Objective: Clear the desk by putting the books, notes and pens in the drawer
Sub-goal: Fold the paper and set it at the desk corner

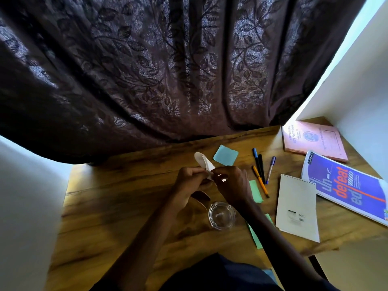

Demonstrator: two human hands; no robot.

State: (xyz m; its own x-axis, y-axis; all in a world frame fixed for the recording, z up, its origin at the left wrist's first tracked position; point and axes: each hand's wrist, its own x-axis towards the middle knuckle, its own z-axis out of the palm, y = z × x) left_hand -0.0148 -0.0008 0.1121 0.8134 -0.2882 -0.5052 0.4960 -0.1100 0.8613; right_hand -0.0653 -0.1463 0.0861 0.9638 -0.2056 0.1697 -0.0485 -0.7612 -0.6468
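Note:
Over the middle of the wooden desk (117, 206), my left hand (189, 185) and my right hand (231, 183) both pinch a curled white paper note (202, 161). A blue sticky note (225, 155) lies just beyond them. Green notes lie at my right wrist (256, 191) and under my right forearm (255, 236). Several pens (261, 168) lie to the right of the notes. Further right sit a white spiral notepad (297, 206), a blue book (352, 185) and a pink book (312, 139). No drawer is in view.
A clear glass jar (221, 215) stands on the desk just below my hands. A dark patterned curtain (157, 70) hangs behind the desk. White walls flank it on the left (27, 196) and the right (361, 101).

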